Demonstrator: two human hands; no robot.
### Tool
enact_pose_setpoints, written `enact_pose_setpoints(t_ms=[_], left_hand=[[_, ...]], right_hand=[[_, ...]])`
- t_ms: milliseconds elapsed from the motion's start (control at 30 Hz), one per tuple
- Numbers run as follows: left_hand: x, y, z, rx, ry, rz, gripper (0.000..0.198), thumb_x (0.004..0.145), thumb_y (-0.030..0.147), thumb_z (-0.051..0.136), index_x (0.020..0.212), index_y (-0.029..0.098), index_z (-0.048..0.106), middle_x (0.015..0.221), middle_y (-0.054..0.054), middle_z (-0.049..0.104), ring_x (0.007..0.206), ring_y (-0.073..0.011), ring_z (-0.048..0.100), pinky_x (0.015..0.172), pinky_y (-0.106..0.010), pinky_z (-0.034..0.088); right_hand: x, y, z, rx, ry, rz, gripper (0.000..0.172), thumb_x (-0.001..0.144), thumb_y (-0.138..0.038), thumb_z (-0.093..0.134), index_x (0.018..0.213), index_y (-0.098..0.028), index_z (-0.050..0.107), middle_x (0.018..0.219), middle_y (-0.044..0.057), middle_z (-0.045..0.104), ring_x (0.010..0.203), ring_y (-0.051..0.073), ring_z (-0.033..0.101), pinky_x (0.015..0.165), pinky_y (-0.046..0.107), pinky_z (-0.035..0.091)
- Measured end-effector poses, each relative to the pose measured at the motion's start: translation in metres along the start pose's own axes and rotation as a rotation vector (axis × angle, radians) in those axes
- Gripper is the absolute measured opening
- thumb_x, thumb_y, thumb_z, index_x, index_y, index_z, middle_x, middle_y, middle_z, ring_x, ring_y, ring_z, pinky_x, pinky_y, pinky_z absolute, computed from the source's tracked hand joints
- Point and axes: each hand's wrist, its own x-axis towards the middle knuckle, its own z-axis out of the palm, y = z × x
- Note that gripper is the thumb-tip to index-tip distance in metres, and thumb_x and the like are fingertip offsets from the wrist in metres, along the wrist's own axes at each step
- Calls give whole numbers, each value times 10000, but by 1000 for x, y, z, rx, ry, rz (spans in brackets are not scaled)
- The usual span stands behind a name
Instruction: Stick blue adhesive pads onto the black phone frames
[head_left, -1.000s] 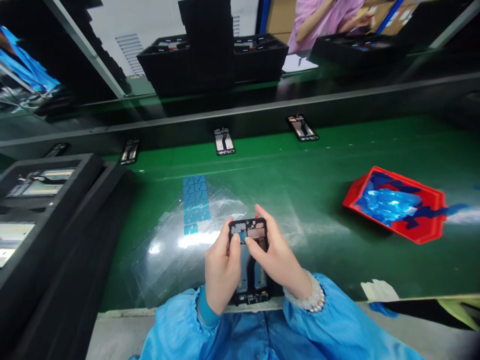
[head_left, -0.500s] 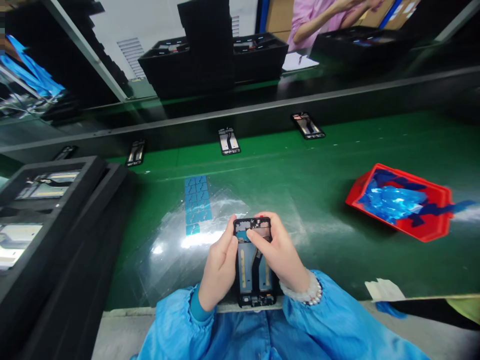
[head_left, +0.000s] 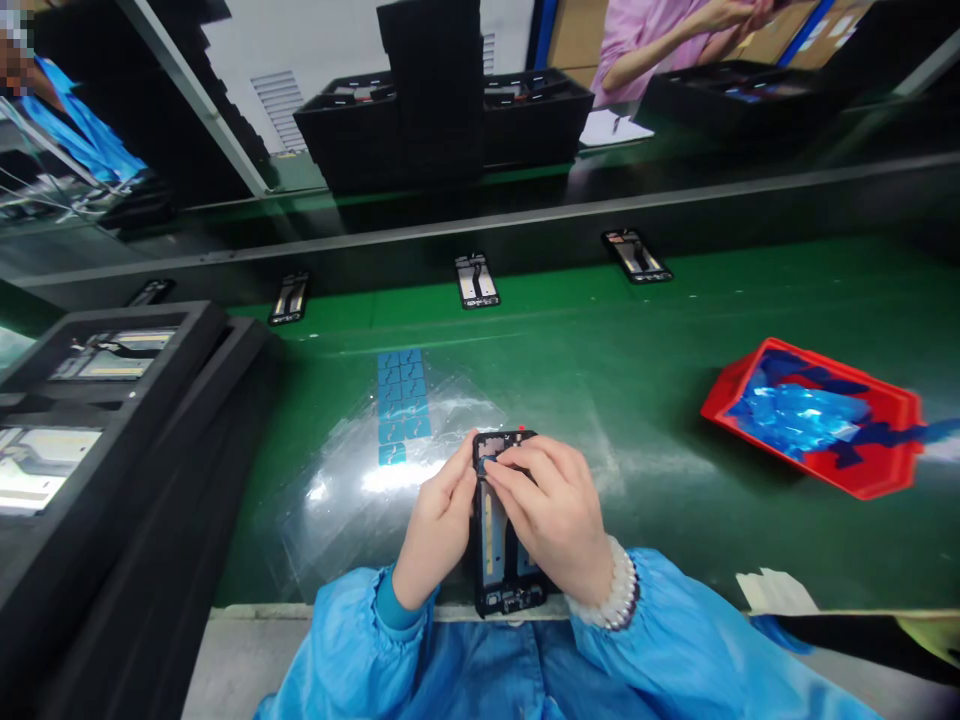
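A black phone frame (head_left: pixel 493 540) with its inner side up lies at the front edge of the green table. My left hand (head_left: pixel 439 525) grips its left edge near the top. Over its upper part, my right hand (head_left: pixel 559 515) has thumb and index finger pinched together on a small blue piece (head_left: pixel 487 464), largely covered by the fingertips. Just left of the phone frame, a clear sheet with blue stickers (head_left: pixel 403 405) lies on the table.
A red bin (head_left: pixel 885 465) with blue film stands at the right. Black foam trays (head_left: pixel 202 420) fill the left. Several phone frames (head_left: pixel 477 281) line the back ledge. Across the barrier are black boxes (head_left: pixel 352 140) and a person in pink (head_left: pixel 645 45).
My right hand has gone from lying on the phone frame's right edge with its thumb across to a pinch over the top part. The view has shifted slightly.
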Motion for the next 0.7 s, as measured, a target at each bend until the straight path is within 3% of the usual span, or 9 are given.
enact_pose_setpoints(t_ms=[167,333,700], left_hand=[[-1,2,2,106,-4,26,414,890,265,428,1293,197,496,1349,-21,501,1220,-206,495,1062,-365,362],[-3,4,3,216,-5,74,429,894,221,397,1311,148,466,1363,-27,481,1277,-164,419,1074,-288,343],[-3,7,10,183,31,38,433,880,233,411,1291,122,488,1341,-41,497,1248,-167,455,1045,-273,381]], right_hand=[[12,-3,-6,-129,-81,-146,197,877,-174,469,878,-219,661,854,42,671,918,208,524,805,359,379],[14,-4,-1,-169,-32,-227,173,867,-145,479,808,-152,641,851,52,662,904,204,516,842,348,388],[6,-9,13,10,51,157,97,835,-135,482,773,-176,542,868,71,583,961,231,465,858,388,402]])
